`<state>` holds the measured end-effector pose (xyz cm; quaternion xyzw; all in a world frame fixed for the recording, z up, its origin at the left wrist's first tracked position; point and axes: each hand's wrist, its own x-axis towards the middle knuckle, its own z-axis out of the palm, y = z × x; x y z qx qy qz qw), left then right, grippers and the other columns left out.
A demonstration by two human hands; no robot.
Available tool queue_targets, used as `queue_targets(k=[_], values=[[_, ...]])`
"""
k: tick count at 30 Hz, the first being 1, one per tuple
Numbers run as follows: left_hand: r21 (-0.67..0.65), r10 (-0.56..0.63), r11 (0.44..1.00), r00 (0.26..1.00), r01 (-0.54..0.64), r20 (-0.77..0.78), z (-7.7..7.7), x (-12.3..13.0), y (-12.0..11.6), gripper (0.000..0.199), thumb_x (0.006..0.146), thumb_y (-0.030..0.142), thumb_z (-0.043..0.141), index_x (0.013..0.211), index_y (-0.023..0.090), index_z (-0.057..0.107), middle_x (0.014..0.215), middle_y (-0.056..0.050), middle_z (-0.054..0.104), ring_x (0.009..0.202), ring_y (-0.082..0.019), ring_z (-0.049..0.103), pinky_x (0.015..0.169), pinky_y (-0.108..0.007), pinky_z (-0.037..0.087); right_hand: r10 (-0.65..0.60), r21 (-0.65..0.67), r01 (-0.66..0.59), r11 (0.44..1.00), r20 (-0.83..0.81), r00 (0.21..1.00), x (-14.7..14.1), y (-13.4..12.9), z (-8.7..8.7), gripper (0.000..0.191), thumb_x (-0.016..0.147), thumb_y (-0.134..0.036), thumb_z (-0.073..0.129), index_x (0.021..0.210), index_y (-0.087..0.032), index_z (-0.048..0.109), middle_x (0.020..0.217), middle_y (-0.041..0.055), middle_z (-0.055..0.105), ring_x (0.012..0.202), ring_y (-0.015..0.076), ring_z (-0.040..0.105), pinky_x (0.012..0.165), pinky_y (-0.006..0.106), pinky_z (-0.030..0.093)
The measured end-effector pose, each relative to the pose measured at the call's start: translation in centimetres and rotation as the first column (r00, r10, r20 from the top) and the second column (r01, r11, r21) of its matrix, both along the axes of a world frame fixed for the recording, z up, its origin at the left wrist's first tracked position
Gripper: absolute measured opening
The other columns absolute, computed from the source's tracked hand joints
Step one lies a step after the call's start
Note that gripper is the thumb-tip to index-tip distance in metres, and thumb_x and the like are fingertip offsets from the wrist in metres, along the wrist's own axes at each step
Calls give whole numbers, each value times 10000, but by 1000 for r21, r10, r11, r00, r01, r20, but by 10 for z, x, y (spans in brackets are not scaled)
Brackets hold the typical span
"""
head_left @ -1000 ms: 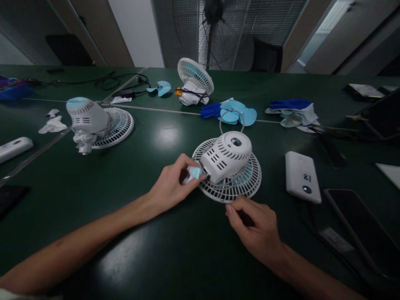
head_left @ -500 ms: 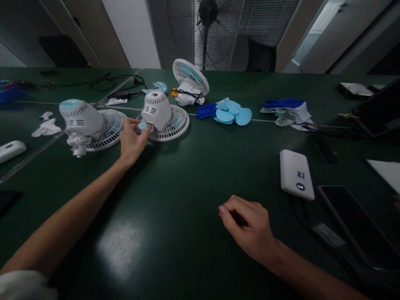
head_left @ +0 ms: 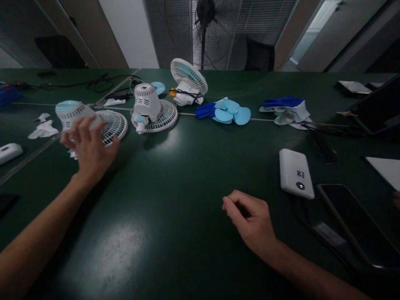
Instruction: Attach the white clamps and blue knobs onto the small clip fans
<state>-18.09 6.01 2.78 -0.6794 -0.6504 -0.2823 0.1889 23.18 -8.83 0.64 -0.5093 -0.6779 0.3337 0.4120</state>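
My left hand (head_left: 90, 146) is open with fingers spread, over or just in front of the white fan (head_left: 73, 111) at the left, hiding part of its body; contact cannot be made out. A second white fan (head_left: 147, 102) stands on its round grille to the right of that hand. Behind it, a third fan (head_left: 187, 81) tilts its grille upward, a dark cord around its base. My right hand (head_left: 251, 218) rests on the green table (head_left: 175, 183), fingers curled closed with nothing visible in them.
A light-blue fan blade (head_left: 233, 111) lies beside blue gloves (head_left: 205, 110). More gloves (head_left: 286, 109) lie further right. A white power bank (head_left: 296, 173) and a dark phone (head_left: 359, 223) are at the right. Crumpled paper (head_left: 43, 128) and cords lie at the left.
My left hand has let go of the middle fan and moved left to the left fan, its fingers spreading. The middle fan has shifted left. My right hand has hardly moved.
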Motion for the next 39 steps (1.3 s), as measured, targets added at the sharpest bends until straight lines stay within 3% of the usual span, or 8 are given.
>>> queue_targets(k=[3, 7, 12, 20, 24, 32, 36, 39], values=[[41, 80, 996, 996, -82, 48, -7, -44, -13, 617, 863, 327, 689, 1394, 316, 374, 1637, -3, 246, 1504, -362, 250, 1181, -628, 276, -136, -244, 96, 965, -150, 979, 4, 8, -1, 347, 992, -439, 558, 758, -196, 638, 582, -46, 533, 462, 88, 488, 427, 200, 398], [77, 80, 993, 994, -85, 71, -15, -76, -6, 447, 873, 303, 668, 1283, 302, 488, 1539, 20, 402, 1433, -291, 406, 1185, -526, 381, -179, -331, 101, 938, -217, 960, 6, 11, -2, 370, 971, -506, 579, 782, -197, 652, 622, -33, 566, 491, 91, 519, 439, 191, 438], [120, 89, 988, 995, -95, 54, -9, -77, -3, 413, 875, 359, 684, 1250, 247, 554, 1442, -5, 505, 1369, -290, 473, 1158, -516, 433, -146, -326, 77, 942, -193, 970, 6, 6, -1, 375, 969, -514, 585, 778, -197, 649, 608, -39, 549, 486, 88, 510, 448, 198, 429], [-65, 76, 995, 996, -78, -38, 0, -83, -21, 492, 912, 373, 632, 1321, 107, 563, 1541, -144, 425, 1414, -369, 414, 1134, -615, 385, -149, -401, 66, 914, -180, 972, 6, 6, -5, 384, 969, -534, 579, 772, -209, 630, 602, -50, 510, 505, 85, 484, 472, 204, 409], [-28, 9, 1000, 990, -13, -142, 1, -88, -19, 440, 987, 437, 550, 1287, 121, 609, 1507, -114, 493, 1411, -323, 419, 1172, -562, 318, -136, -406, 55, 912, -172, 976, 5, 6, -5, 377, 973, -528, 574, 775, -212, 629, 617, -45, 519, 525, 89, 492, 493, 211, 415], [-32, 117, 991, 968, -127, -220, 0, -85, -21, 487, 978, 566, 525, 1298, 208, 609, 1297, -74, 623, 1261, -293, 508, 1109, -508, 332, -105, -399, 38, 916, -146, 984, 5, 7, -2, 393, 968, -541, 566, 765, -210, 626, 608, -44, 509, 520, 93, 489, 488, 216, 411], [27, 46, 999, 993, -43, -110, -5, -83, -18, 513, 933, 501, 602, 1317, 165, 553, 1348, -95, 544, 1301, -314, 443, 1143, -530, 286, -105, -403, 38, 915, -147, 984, 5, 7, -2, 392, 966, -539, 571, 762, -210, 624, 619, -42, 518, 526, 93, 491, 492, 214, 416], [84, 96, 991, 987, -108, 130, -10, -87, -11, 556, 891, 398, 672, 1330, 108, 492, 1355, -123, 482, 1282, -308, 438, 1110, -501, 352, -100, -407, 36, 913, -138, 985, 5, 7, -2, 389, 970, -537, 566, 769, -210, 627, 616, -43, 514, 528, 94, 492, 494, 214, 414]])
